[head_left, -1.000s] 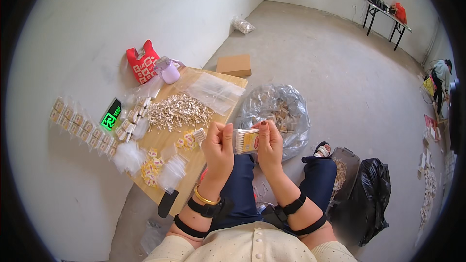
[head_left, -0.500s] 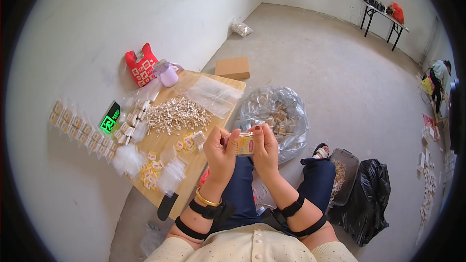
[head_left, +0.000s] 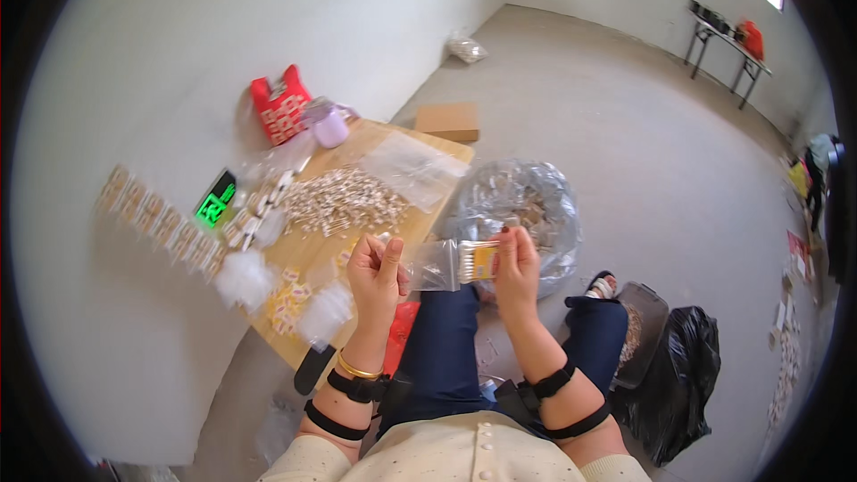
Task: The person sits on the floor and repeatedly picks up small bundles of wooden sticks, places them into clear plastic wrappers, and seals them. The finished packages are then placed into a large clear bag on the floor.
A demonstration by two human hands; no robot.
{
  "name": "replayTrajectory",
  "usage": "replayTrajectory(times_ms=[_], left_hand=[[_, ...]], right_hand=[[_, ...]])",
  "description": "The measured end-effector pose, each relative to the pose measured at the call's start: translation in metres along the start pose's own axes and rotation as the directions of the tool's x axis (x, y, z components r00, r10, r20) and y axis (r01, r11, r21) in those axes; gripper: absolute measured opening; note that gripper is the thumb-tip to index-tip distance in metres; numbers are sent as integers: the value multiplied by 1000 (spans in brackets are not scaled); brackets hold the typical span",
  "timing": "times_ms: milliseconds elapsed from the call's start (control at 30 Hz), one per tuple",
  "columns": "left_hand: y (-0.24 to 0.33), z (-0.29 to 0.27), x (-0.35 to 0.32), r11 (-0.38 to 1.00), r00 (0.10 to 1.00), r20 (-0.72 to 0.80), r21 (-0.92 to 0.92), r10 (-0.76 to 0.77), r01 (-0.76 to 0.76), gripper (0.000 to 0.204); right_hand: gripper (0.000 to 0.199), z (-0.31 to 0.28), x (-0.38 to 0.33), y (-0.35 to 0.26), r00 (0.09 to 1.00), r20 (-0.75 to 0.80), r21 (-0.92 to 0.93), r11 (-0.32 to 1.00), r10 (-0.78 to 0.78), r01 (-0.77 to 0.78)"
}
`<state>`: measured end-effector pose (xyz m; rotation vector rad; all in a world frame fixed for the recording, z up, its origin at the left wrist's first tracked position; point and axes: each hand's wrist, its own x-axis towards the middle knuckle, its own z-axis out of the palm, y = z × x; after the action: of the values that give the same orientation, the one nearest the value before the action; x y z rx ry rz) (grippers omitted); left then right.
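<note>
Head view: left hand (head_left: 375,272) and right hand (head_left: 516,259) stretch a small clear bag (head_left: 446,263) of cotton swabs between them above the lap — left fingers pinch its open end, right fingers are closed on the packed yellow-labelled end. The wooden board (head_left: 357,241) sits just left, its near edge close to the left wrist; a big clear sack (head_left: 522,205) lies just behind the right hand — bare grey floor (head_left: 625,125) beyond.

Cream buttoned top, navy trousers, black wrist straps, gold bangle, sandal (head_left: 603,286)
</note>
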<state>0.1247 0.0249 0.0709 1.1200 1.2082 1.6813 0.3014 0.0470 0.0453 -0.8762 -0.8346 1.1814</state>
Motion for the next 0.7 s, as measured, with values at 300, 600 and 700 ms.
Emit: replayTrajectory(times_ms=[300,600,700], left_hand=[[-62,-190,-27,925,843,-531,356,82,134,37],[-138,-270,-60,335,808,-587,772,49,540,44],[-121,-262,-65,229,898,-418,895,136,382,53]], right_hand=[[32,27,-4,37,979,78,20,981,189,-191],[31,61,-11,56,952,159,-57,965,260,-254],[31,63,-9,63,951,140,-83,960,277,-267]])
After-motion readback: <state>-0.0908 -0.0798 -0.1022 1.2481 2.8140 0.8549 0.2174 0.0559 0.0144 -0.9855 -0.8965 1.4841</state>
